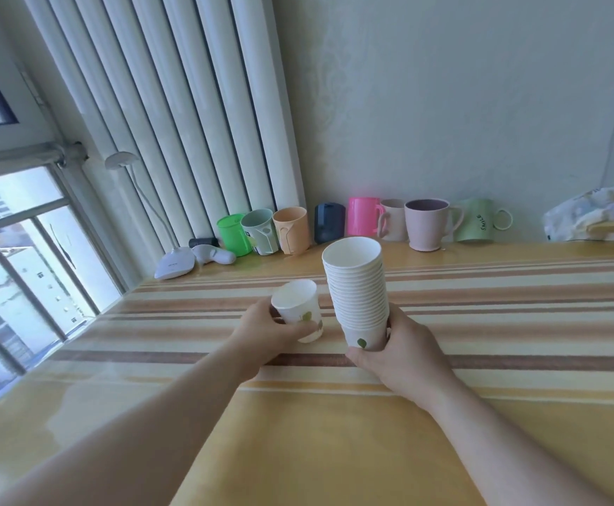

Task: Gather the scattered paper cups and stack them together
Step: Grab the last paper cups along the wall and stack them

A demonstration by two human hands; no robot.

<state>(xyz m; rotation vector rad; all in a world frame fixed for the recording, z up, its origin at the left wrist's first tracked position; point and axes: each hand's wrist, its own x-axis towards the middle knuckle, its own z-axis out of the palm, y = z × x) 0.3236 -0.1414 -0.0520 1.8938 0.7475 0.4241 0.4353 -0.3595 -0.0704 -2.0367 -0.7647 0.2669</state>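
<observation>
A tall stack of white paper cups [358, 290] stands upright above the striped table [499, 323], and my right hand [404, 356] grips its bottom cup, which bears a green leaf mark. To its left, my left hand [265, 330] holds a single white paper cup [298, 308] with a leaf print, tilted slightly with its mouth up. The single cup is beside the stack, a small gap apart, and lower than the stack's rim.
A row of coloured plastic cups and mugs [363, 220] lines the wall at the table's far edge. A white desk lamp [174, 264] and a small white device [214, 254] sit at the far left. A cloth bundle [597, 213] lies far right. A window is at left.
</observation>
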